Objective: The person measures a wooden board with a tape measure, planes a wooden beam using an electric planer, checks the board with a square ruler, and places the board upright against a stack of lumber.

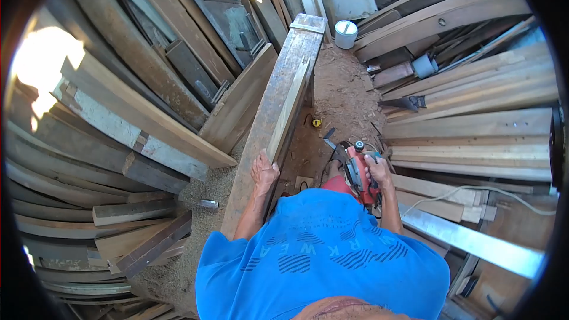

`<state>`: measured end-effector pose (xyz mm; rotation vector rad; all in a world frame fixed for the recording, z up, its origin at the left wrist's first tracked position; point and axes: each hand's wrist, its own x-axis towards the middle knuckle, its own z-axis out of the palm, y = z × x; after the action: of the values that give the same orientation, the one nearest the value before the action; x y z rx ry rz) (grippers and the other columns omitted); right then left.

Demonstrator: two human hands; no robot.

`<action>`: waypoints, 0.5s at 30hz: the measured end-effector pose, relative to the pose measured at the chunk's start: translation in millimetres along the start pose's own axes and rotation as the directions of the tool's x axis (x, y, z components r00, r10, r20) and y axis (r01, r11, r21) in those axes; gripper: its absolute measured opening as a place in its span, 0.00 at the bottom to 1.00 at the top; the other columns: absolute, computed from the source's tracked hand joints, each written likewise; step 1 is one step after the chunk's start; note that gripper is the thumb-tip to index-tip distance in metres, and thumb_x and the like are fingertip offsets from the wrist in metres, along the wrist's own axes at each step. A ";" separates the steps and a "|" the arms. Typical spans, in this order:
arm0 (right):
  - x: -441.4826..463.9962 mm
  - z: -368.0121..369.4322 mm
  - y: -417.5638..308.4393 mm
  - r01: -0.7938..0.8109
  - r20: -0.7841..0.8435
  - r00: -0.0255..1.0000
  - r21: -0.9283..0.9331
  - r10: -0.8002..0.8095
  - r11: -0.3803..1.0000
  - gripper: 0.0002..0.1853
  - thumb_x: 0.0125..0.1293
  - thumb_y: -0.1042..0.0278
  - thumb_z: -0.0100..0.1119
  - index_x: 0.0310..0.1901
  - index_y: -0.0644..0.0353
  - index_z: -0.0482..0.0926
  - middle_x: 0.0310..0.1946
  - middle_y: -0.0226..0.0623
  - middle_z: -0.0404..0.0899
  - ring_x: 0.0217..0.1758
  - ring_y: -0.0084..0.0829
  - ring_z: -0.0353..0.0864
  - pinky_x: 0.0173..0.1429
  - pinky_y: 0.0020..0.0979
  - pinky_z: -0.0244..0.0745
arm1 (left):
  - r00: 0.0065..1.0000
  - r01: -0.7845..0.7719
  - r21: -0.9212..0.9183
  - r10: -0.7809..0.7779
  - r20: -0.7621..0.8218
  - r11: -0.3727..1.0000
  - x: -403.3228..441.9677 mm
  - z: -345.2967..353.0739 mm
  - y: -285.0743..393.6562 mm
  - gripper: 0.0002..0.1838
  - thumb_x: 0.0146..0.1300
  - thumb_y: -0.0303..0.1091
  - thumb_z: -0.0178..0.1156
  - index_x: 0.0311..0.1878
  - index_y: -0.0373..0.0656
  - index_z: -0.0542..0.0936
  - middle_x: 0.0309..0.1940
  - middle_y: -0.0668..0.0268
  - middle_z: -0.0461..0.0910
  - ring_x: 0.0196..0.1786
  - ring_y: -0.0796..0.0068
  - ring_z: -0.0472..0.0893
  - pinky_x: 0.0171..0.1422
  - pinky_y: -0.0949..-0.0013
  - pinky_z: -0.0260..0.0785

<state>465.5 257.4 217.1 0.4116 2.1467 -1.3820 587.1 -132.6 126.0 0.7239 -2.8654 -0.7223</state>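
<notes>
A long, pale wooden strip [287, 115] lies lengthwise along a narrow, worn wooden bench [252, 136]. My left hand [264, 172] is closed about the near end of this strip, its fingers curled over the wood. On the other side, beside my leg, my right hand [378, 172] grips the handle of a red electric planer [355, 169] that has a dark knob on top. The planer is held off to the right of the bench, apart from the strip. Its underside is hidden from me.
A yellow tape measure [317, 122] lies on the shaving-covered floor [344, 92]. Beyond it stands a white bucket [345, 34] near the bench's far end. Stacked boards [474, 124] crowd the right, with a handsaw [409, 102] on them. More planks [142, 124] lean at left.
</notes>
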 end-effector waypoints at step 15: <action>236.6 -77.4 -198.9 0.413 0.318 0.903 -0.449 -0.290 0.793 0.31 0.70 0.39 0.59 0.46 0.68 0.85 0.39 0.59 0.87 0.47 0.52 0.88 0.52 0.47 0.78 | 0.970 0.233 0.294 -0.245 0.001 0.927 38.0 9.9 50.4 0.25 0.48 0.32 0.74 0.48 0.42 0.73 0.46 0.52 0.78 0.52 0.46 0.80 0.57 0.48 0.73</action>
<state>149.2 234.1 247.8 -0.3660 2.3447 -0.9121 530.2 -107.2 140.2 1.1251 -2.9853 -0.3354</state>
